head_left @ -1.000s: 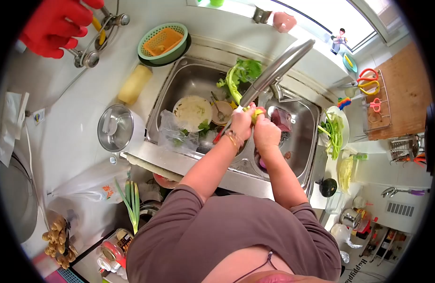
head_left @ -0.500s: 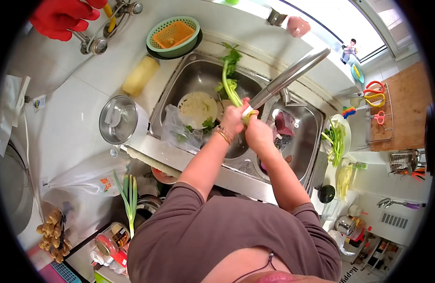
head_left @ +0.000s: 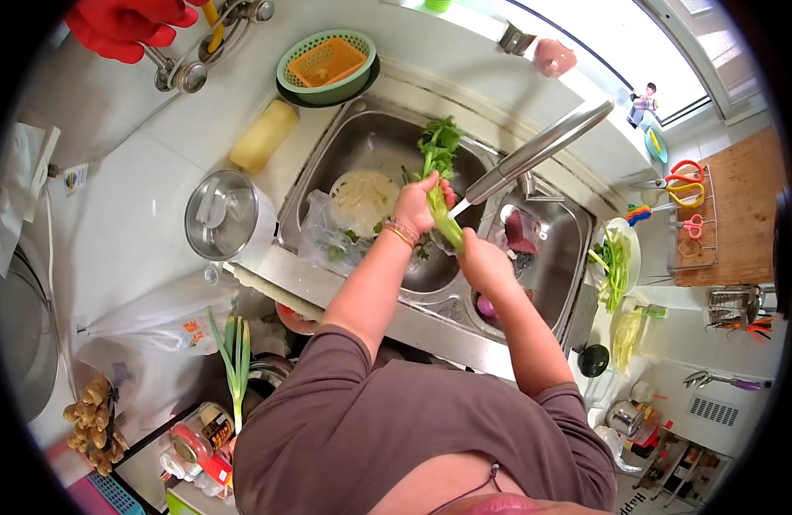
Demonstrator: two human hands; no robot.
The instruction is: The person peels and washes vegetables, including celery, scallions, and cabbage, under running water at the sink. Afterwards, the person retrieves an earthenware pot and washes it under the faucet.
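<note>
A leafy green celery stalk [head_left: 439, 206] is stretched between my two hands over the left basin, under the running tap [head_left: 533, 154]. My left hand [head_left: 416, 203] wraps round it just below the leaves. Lower down, my right hand [head_left: 483, 264] grips its pale base end. Water from the spout runs onto the stalk. In the left basin [head_left: 327, 163] of the sink sit a pale round bowl [head_left: 362, 202] and a clear plastic bag [head_left: 327, 245] with some green leaves. The right basin [head_left: 557, 257] holds a piece of dark red meat [head_left: 522, 232] and a purple onion-like item [head_left: 486, 306].
A plate of cut green stalks [head_left: 617, 262] stands right of the sink, near scissors on a rack [head_left: 689, 193]. Left are a metal pot [head_left: 220, 216], a yellowish cylinder-shaped block [head_left: 264, 137] and a green basin with an orange basket [head_left: 327, 64]. Red gloves [head_left: 130, 26] hang at upper left.
The celery has moved lower and toward me, its leafy top now nearer my left hand. My right hand has shifted down and right along the stalk, away from the left.
</note>
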